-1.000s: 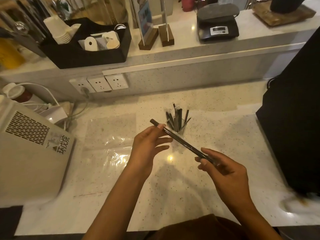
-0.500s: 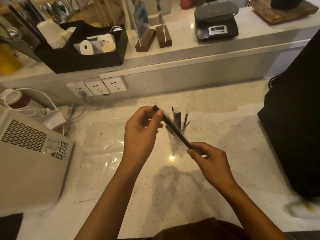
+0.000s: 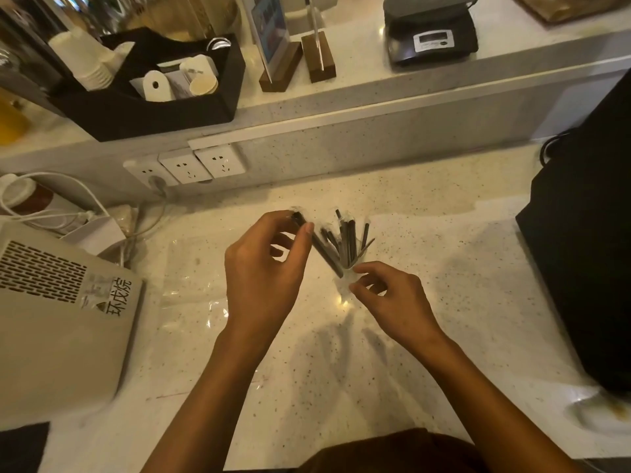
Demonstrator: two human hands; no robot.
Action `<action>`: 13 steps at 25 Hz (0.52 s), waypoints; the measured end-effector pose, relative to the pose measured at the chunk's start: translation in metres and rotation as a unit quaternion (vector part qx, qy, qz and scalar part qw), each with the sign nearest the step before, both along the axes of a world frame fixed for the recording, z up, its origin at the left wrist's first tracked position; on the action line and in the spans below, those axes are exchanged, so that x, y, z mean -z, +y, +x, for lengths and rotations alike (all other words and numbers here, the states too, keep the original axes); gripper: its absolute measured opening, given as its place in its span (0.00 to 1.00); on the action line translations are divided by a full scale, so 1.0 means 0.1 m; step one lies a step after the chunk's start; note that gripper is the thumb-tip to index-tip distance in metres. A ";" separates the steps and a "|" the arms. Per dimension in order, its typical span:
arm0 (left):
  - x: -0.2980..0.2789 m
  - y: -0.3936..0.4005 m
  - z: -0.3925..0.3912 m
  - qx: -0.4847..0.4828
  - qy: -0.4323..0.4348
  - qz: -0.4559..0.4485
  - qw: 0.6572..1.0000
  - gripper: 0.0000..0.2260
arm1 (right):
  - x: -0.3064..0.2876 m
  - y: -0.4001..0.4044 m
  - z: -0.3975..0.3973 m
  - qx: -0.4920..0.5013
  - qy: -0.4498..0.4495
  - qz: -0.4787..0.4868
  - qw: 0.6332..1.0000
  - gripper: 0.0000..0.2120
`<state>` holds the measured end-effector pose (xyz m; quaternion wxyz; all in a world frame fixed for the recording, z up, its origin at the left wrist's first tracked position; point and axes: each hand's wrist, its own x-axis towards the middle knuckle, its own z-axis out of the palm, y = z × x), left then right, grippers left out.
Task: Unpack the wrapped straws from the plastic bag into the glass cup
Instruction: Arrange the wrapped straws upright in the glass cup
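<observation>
My left hand [image 3: 263,274] pinches the upper end of a black wrapped straw [image 3: 324,250], which slants down and right with its lower end at the mouth of the clear glass cup [image 3: 342,287]. Several wrapped straws [image 3: 350,237] stand fanned out in that cup. Just right of the cup, my right hand [image 3: 392,302] hovers with loosely curled fingers and holds nothing. The flat clear plastic bag [image 3: 191,268] lies on the counter to the left of my left hand.
A beige appliance [image 3: 51,319] fills the left side and a black machine [image 3: 587,250] the right. Wall sockets [image 3: 201,165] sit behind the cup. On the raised ledge stand a black organiser with paper cups [image 3: 153,97] and a scale [image 3: 430,35].
Both hands carried the straw forward to the cup. My right hand let go of its lower end, which now sits at the cup's mouth, while my left hand still pinches the top.
</observation>
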<state>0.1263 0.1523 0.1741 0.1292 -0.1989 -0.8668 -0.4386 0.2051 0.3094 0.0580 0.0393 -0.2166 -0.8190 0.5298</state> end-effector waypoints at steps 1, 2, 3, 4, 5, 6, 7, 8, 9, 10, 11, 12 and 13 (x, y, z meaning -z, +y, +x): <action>0.00 0.00 0.00 0.000 0.007 0.007 1.000 0.04 | -0.01 0.01 0.00 0.000 0.000 0.003 1.000 0.14; -0.02 0.00 0.01 -0.001 0.010 0.015 1.000 0.05 | -0.02 0.01 0.00 -0.001 0.000 0.004 1.000 0.13; -0.04 0.00 0.00 -0.003 0.011 0.022 1.000 0.05 | -0.03 0.02 0.00 -0.002 0.001 0.006 1.000 0.13; -0.06 0.00 0.00 -0.005 0.013 0.027 1.000 0.05 | -0.04 0.03 0.00 -0.003 0.002 0.008 1.000 0.13; -0.08 0.00 -0.02 -0.006 0.016 0.030 0.999 0.05 | -0.05 0.03 -0.01 -0.004 0.002 0.010 1.000 0.13; -0.08 0.00 -0.03 -0.008 0.017 0.031 0.999 0.05 | -0.05 0.03 0.00 -0.004 0.002 0.010 1.000 0.13; -0.08 0.01 -0.03 -0.009 0.016 0.030 0.999 0.05 | -0.06 0.03 0.00 -0.004 0.001 0.009 1.000 0.12; -0.06 0.02 -0.03 -0.010 0.013 0.028 0.999 0.05 | -0.06 0.03 0.01 -0.004 0.000 0.008 1.000 0.12; -0.04 0.03 -0.03 -0.010 0.006 0.025 1.000 0.05 | -0.06 0.02 0.01 -0.005 -0.002 0.006 1.000 0.12; -0.01 0.04 -0.02 -0.011 -0.001 0.020 1.000 0.05 | -0.06 0.02 0.01 -0.006 -0.003 0.005 1.000 0.12; 0.03 0.06 -0.02 -0.009 -0.008 0.013 1.000 0.06 | -0.06 0.02 0.02 -0.007 -0.004 0.006 1.000 0.12; 0.07 0.07 -0.01 -0.006 -0.015 0.003 1.000 0.06 | -0.06 0.02 0.02 -0.007 -0.005 0.008 1.000 0.12; 0.11 0.08 0.00 -0.002 -0.024 -0.009 1.000 0.06 | -0.06 0.03 0.02 -0.007 -0.005 0.011 1.000 0.11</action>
